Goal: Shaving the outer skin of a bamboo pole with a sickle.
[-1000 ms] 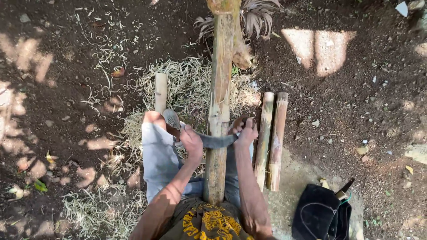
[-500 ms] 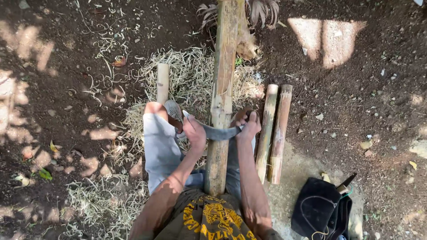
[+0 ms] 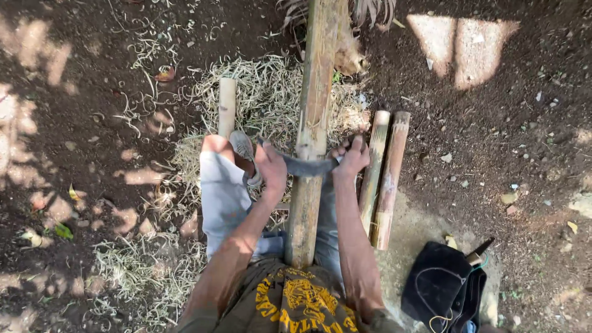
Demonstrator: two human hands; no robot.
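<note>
A long bamboo pole (image 3: 313, 117) runs from my lap away to the top of the view. A dark curved blade (image 3: 306, 166) lies across it. My left hand (image 3: 270, 168) grips the blade's left end, and my right hand (image 3: 351, 158) grips its right end. Both hands sit against the pole's sides. My knee in pale jeans (image 3: 219, 179) is raised on the left, with a grey shoe (image 3: 243, 148) beside the left hand.
Two short bamboo pieces (image 3: 383, 176) lie side by side right of the pole. Another short piece (image 3: 227, 105) lies at the left. Pale shavings (image 3: 265, 86) cover the dark soil. A black bag (image 3: 441, 287) with a knife handle (image 3: 478, 253) rests at the lower right.
Both hands and the blade have slid along the pole toward my body. The view has shifted slightly.
</note>
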